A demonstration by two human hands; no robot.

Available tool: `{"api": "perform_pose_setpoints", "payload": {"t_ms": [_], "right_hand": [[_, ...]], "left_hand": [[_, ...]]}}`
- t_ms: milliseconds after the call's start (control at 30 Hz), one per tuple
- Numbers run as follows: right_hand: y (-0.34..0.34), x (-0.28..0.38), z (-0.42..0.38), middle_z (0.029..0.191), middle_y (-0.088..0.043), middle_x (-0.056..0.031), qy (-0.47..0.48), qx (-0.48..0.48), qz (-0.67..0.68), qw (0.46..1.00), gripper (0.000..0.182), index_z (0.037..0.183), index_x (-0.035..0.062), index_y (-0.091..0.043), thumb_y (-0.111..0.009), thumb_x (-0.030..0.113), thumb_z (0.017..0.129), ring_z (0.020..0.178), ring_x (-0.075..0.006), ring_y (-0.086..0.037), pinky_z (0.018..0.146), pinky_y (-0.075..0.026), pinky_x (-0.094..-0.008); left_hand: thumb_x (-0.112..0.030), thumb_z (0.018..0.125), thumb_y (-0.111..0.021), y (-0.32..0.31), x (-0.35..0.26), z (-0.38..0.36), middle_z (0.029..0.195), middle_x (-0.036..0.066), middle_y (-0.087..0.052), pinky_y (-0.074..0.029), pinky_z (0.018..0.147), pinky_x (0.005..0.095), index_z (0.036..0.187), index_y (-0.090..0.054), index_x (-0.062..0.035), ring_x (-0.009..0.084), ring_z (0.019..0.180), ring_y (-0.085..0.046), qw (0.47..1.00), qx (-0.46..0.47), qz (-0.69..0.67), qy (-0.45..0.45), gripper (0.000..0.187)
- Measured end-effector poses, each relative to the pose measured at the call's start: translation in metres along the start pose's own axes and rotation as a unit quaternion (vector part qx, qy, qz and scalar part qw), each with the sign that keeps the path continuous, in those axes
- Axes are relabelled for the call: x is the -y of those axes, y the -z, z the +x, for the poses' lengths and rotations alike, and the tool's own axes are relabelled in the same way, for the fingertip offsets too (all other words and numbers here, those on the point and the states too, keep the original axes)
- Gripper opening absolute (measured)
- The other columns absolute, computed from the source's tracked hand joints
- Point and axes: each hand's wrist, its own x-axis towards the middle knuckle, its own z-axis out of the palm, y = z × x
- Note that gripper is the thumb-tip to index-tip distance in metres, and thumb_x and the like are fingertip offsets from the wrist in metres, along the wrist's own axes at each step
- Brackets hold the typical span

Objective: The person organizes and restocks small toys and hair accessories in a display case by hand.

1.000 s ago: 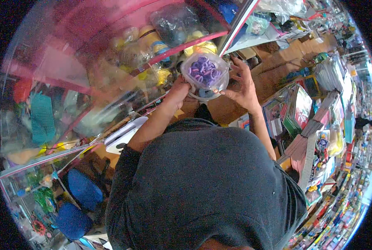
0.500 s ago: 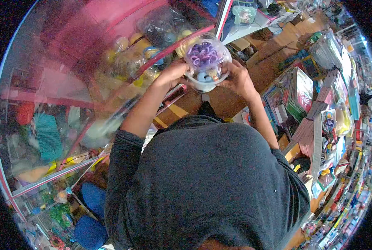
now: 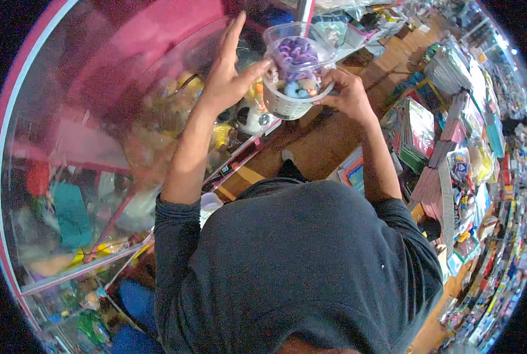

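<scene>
My right hand (image 3: 351, 94) grips the rim of a clear plastic tub (image 3: 291, 108) from the right, thumb and fingers closed on it. Small soft-looking pieces in light blue, white and orange lie inside the tub. Above them, a second clear container (image 3: 270, 36) sits at the tub's mouth, with purple ring-shaped pieces (image 3: 297, 52) showing in it; they look like hair ties. To the left, my left hand (image 3: 225, 79) is open with its fingers raised, its thumb stretched towards the tub's left side.
A glass case with a pink-red frame (image 3: 1, 171) curves along the left, with bagged goods and a teal ribbed item (image 3: 71, 215) behind the glass. Stacked notebooks (image 3: 418, 127) and packed shelves (image 3: 499, 253) line the right. Wooden floor (image 3: 302, 144) lies below the tub.
My left hand has let go of the tub and swung up and left, fingers spreading. The tub has risen slightly and tilted, showing more of its side; my right hand stays on it.
</scene>
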Motion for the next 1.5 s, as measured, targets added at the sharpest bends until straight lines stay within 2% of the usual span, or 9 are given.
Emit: {"api": "perform_pose_setpoints", "payload": {"t_ms": [33, 133, 333, 400, 600, 800, 933, 1200, 1500], "right_hand": [[-0.001, -0.004, -0.001, 0.088, -0.059, -0.0107, 0.035, -0.019, -0.035, 0.999, 0.034, 0.073, 0.002, -0.055, -0.077, 0.015, 0.052, 0.077, -0.0219, -0.057, 0.068, -0.045, -0.0316], [0.003, 0.002, -0.011, 0.08, -0.058, -0.0113, 0.018, -0.011, -0.046, 0.999, 0.036, 0.074, 0.0022, -0.054, -0.077, 0.02, 0.053, 0.074, -0.0244, -0.057, 0.065, -0.044, -0.0321], [0.036, 0.01, -0.06, 0.075, -0.057, -0.01, 0.0, -0.08, -0.054, 0.995, 0.038, 0.075, 0.0026, -0.055, -0.078, 0.021, 0.05, 0.071, -0.024, -0.056, 0.063, -0.044, -0.0313], [0.054, 0.013, -0.079, 0.077, -0.057, -0.0098, -0.029, -0.101, -0.084, 0.991, 0.038, 0.075, 0.0024, -0.056, -0.078, 0.02, 0.05, 0.072, -0.0226, -0.057, 0.063, -0.045, -0.0306], [0.113, 0.019, -0.146, 0.075, -0.059, -0.0056, -0.221, -0.257, -0.126, 0.932, 0.034, 0.075, 0.0023, -0.056, -0.078, 0.01, 0.05, 0.069, -0.0123, -0.056, 0.062, -0.047, -0.026], [0.189, 0.028, -0.209, 0.072, -0.059, -0.0012, -0.319, -0.361, -0.258, 0.838, 0.025, 0.081, 0.0026, -0.056, -0.072, 0.006, 0.062, 0.066, -0.0068, -0.053, 0.058, -0.043, -0.0209], [0.245, -0.003, -0.263, 0.07, -0.06, -0.0045, -0.335, -0.367, -0.42, 0.759, 0.028, 0.084, 0.0005, -0.058, -0.072, 0.016, 0.064, 0.063, -0.0086, -0.053, 0.056, -0.042, -0.0214], [0.281, 0.0, -0.291, 0.064, -0.058, -0.0047, -0.435, -0.417, -0.418, 0.68, 0.039, 0.077, 0.0001, -0.06, -0.074, 0.033, 0.06, 0.06, -0.0103, -0.052, 0.053, -0.04, -0.0243], [0.311, -0.054, -0.35, 0.06, -0.054, -0.0045, -0.423, -0.471, -0.265, 0.728, 0.038, 0.073, -0.0016, -0.057, -0.074, 0.03, 0.06, 0.055, -0.0099, -0.05, 0.044, -0.039, -0.0227]], "left_hand": [[-0.031, 0.069, -0.064, -0.002, -0.013, 0.008, 0.133, 0.02, -0.021, -0.019, 0.1, 0.04, 0.129, -0.023, -0.0056, 0.0347, 0.122, -0.022, 0.987, -0.009, 0.107, -0.119, 0.077], [-0.032, 0.066, -0.066, -0.018, -0.031, 0.019, 0.13, 0.023, -0.025, -0.02, 0.099, 0.0397, 0.127, -0.031, -0.0076, 0.0366, 0.121, -0.024, 0.953, 0.102, 0.238, -0.157, 0.074], [-0.038, 0.07, -0.062, -0.053, -0.034, 0.026, 0.127, 0.021, -0.029, -0.023, 0.097, 0.0396, 0.127, -0.031, -0.0094, 0.0345, 0.119, -0.027, 0.961, 0.121, 0.107, -0.226, 0.071], [-0.04, 0.073, -0.058, -0.064, -0.039, 0.026, 0.128, 0.018, -0.031, -0.021, 0.098, 0.0379, 0.128, -0.029, -0.0091, 0.0321, 0.12, -0.027, 0.98, 0.12, -0.052, -0.151, 0.07], [-0.038, 0.082, -0.047, -0.086, -0.017, 0.034, 0.132, 0.015, -0.026, -0.033, 0.091, 0.0414, 0.129, -0.025, -0.003, 0.0272, 0.12, -0.028, 0.96, 0.2, -0.025, -0.193, 0.063], [-0.045, 0.085, -0.037, -0.094, 0.004, 0.023, 0.135, 0.012, -0.02, -0.031, 0.092, 0.0424, 0.13, -0.02, -0.004, 0.0297, 0.12, -0.028, 0.96, 0.235, -0.144, -0.043, 0.064], [-0.045, 0.085, -0.037, -0.091, 0.016, 0.019, 0.134, 0.012, -0.022, -0.035, 0.09, 0.0403, 0.13, -0.021, -0.0039, 0.0299, 0.118, -0.032, 0.967, 0.22, -0.128, -0.022, 0.063], [-0.048, 0.084, -0.037, -0.075, 0.022, 0.006, 0.134, 0.013, -0.022, -0.037, 0.088, 0.0379, 0.13, -0.021, -0.0029, 0.0296, 0.117, -0.034, 0.971, 0.189, -0.148, 0.021, 0.067], [-0.044, 0.087, -0.032, -0.065, 0.026, -0.005, 0.133, 0.015, -0.024, -0.043, 0.082, 0.0353, 0.129, -0.022, -0.0008, 0.0281, 0.112, -0.04, 0.973, 0.167, -0.154, 0.033, 0.061]]}}
